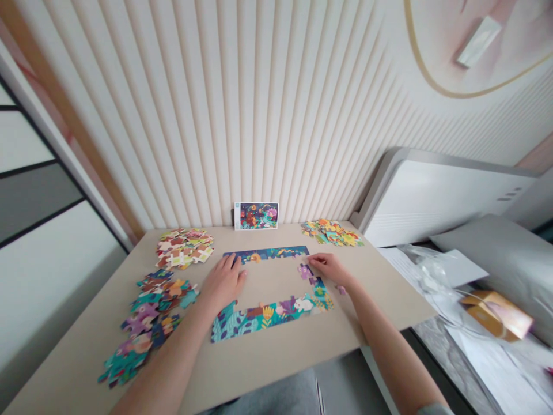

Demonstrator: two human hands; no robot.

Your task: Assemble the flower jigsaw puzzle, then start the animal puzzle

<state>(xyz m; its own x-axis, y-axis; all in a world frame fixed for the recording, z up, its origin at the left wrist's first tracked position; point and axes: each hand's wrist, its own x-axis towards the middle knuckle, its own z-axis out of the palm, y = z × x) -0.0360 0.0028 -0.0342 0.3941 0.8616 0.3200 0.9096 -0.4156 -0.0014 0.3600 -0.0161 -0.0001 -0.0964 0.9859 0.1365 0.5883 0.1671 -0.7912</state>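
Observation:
My left hand [223,282] rests flat on the beige table [268,360], its fingertips at the left end of the top strip of assembled jigsaw pieces [265,253]. My right hand [328,268] lies at the strip's right end, its fingertips just above a purple jigsaw piece [305,271]. Whether it holds anything is hidden. A wider, leafy bottom strip of joined pieces [268,320] and a short right-hand column [319,294] complete a rectangular outline. Inside that outline, bare tabletop shows between my hands. Loose pieces lie in heaps to the left [185,248] [147,325] and at the back right [331,232].
A small colourful picture card [256,215] leans against the ribbed white wall panel [216,115]. Beyond the table's right edge sit a white appliance [444,199], a grey cushion [510,265], clear plastic wrap [425,276] and a gold box [496,315].

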